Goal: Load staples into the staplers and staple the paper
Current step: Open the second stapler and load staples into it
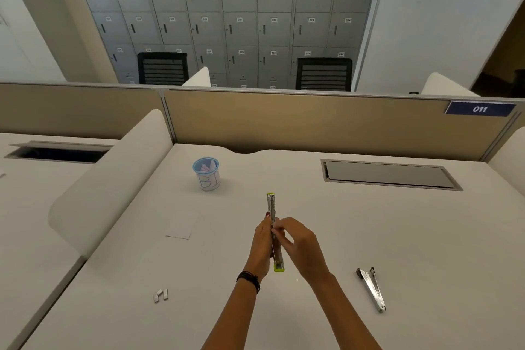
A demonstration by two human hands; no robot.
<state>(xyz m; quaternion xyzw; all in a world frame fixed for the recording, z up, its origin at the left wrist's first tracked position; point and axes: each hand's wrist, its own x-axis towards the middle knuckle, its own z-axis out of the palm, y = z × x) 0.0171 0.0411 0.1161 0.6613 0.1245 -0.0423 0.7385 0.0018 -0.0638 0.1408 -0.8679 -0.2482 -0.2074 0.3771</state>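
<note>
A yellow-green stapler (271, 204) is swung fully open into one long line above the middle of the white desk. My left hand (261, 247) grips it from the left side. My right hand (298, 244) pinches it at its middle from the right; whether staples are between the fingers I cannot tell. A second, silver stapler (371, 288) lies partly open on the desk to the right. Two short staple strips (161, 295) lie at the near left. A small white paper sheet (181, 225) rests flat to the left of my hands.
A white cup with a blue rim (206, 174) holding folded paper stands behind the sheet. A closed grey cable hatch (389, 175) sits at the back right. A beige partition (284, 119) closes the desk's far edge, and a white divider (113, 179) bounds its left.
</note>
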